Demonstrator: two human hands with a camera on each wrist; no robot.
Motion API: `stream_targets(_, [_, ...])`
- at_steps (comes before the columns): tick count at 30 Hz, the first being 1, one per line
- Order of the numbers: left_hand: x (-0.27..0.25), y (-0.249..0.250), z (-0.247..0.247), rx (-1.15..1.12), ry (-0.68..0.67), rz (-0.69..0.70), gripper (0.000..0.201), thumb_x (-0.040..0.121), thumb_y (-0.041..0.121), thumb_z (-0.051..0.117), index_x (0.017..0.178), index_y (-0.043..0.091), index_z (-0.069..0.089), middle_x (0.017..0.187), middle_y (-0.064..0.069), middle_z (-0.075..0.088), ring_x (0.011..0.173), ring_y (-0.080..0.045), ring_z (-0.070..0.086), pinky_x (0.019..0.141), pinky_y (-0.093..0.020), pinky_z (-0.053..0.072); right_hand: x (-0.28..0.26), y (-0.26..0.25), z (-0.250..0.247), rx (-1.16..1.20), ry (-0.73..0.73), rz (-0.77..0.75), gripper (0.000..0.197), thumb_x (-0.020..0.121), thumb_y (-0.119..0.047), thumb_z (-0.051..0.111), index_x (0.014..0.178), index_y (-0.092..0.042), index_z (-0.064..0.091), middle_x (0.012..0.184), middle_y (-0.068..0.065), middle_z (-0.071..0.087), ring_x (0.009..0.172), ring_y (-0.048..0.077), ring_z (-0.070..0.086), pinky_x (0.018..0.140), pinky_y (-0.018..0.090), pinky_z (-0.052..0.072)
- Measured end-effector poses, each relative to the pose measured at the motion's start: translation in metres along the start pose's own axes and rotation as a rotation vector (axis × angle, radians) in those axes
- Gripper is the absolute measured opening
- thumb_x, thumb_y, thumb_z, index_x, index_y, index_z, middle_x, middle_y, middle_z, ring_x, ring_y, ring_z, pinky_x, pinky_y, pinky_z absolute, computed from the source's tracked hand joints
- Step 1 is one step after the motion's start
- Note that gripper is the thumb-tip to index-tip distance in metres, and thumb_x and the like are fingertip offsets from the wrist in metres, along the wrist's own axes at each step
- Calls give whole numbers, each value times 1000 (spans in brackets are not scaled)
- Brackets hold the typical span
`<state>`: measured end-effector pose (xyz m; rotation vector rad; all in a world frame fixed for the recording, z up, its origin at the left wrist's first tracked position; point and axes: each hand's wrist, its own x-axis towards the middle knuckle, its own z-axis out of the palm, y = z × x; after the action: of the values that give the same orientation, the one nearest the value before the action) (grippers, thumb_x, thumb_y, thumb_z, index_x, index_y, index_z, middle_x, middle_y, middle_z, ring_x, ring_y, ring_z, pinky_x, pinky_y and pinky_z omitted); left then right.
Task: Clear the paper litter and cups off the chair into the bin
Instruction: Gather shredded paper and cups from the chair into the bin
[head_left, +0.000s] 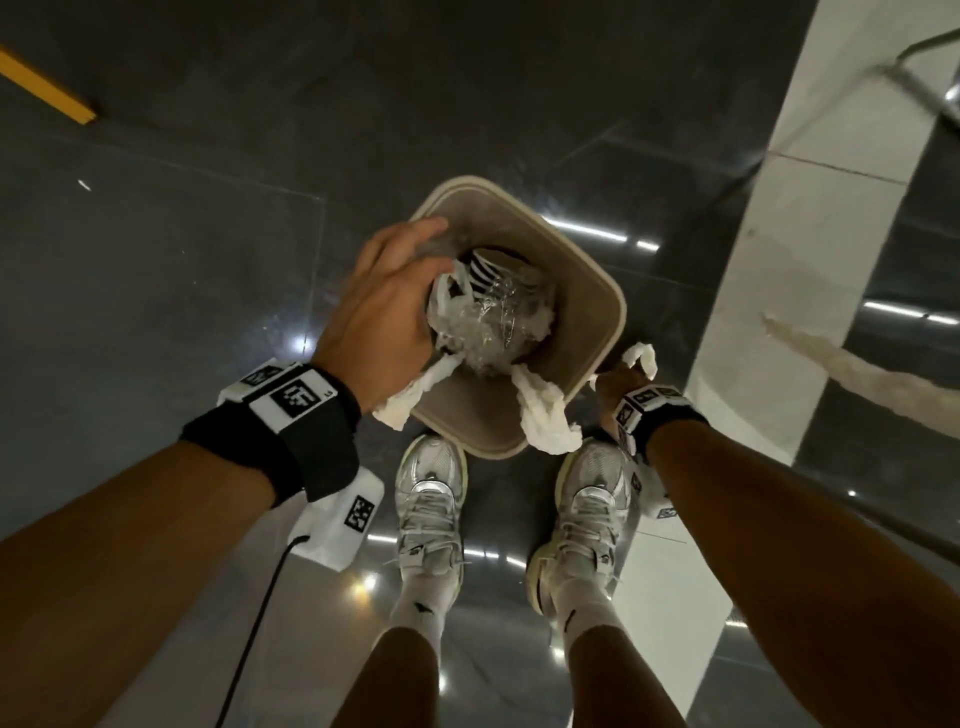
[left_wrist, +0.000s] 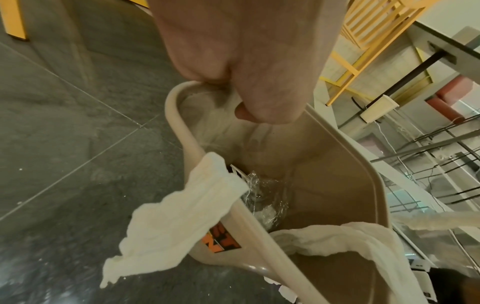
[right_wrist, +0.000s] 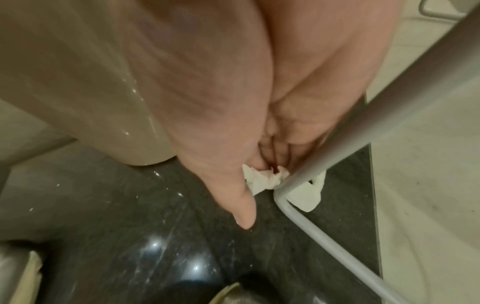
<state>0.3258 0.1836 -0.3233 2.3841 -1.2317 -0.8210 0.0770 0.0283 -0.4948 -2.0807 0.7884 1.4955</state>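
A beige bin stands on the dark floor just ahead of my shoes. My left hand hangs over its mouth with the fingers curled round a clear plastic cup, which is blurred. Crumpled clear plastic and a striped cup lie inside the bin. Two white paper tissues drape over the near rim. By the bin's near right corner, my right hand pinches another white tissue.
A grey metal chair leg runs right beside my right hand. A white floor strip lies to the right of the bin. Yellow chairs and a table stand farther off. My shoes are close behind the bin.
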Motion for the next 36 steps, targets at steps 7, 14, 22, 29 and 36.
stream_targets(7, [-12,22,-15,-2,-97,-96,59,78,18,42,133,6,59,157,-5,39,143,-30,32,115,-46,35,-71,8,-66,482,254,117,23,85,-27,71,100,-10,74,101,11,74,96,31,69,76,32,55])
stream_targets(14, [-19,29,-30,-120,-176,-207,53,84,9,54,137,9,56,159,-6,35,148,-29,27,122,-42,27,-217,-41,-133,1386,453,-126,5,87,-19,68,90,-16,66,81,-2,67,71,11,63,57,23,49])
stream_targets(22, [-29,21,-35,204,-252,-134,64,68,40,64,131,31,57,160,6,29,150,-31,16,116,-52,15,-208,-116,-112,530,381,-229,22,83,-35,68,102,-25,66,125,2,58,113,23,57,96,39,50])
stream_targets(29, [-45,19,-27,483,-590,120,31,70,50,66,98,39,64,108,16,57,114,-18,49,95,-43,23,-213,-75,-79,645,268,46,56,85,-39,69,129,-18,42,124,7,57,105,27,58,83,37,50])
stream_targets(36, [-34,21,-32,137,-690,-1,13,89,13,64,91,22,73,96,3,69,89,-18,65,76,-31,51,-229,-65,-96,596,340,1,19,88,-18,58,104,-25,66,105,2,67,95,23,64,77,29,49])
